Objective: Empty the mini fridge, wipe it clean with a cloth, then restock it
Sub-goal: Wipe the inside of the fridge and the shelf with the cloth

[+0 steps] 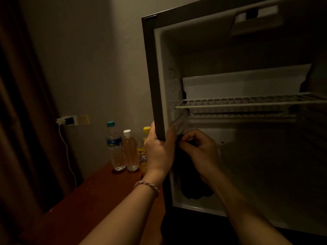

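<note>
The mini fridge [150,71] stands open on the right, its inside bare apart from a white wire shelf [247,103]. My left hand [159,149] grips the fridge's left front edge, thumb outside and fingers wrapped onto the inner wall. My right hand [200,149] pinches a dark cloth [192,181] against the lower left inner wall; the cloth hangs down to the fridge floor. Three bottles stand outside on the wooden table [88,200]: a water bottle [115,147] with a teal cap, a clear bottle [130,151] with a white cap, and a yellow bottle [143,154] partly hidden behind my left hand.
A wall socket with a white charger and cable [66,121] sits left of the bottles. A brown curtain [21,121] hangs along the left. The room is dim.
</note>
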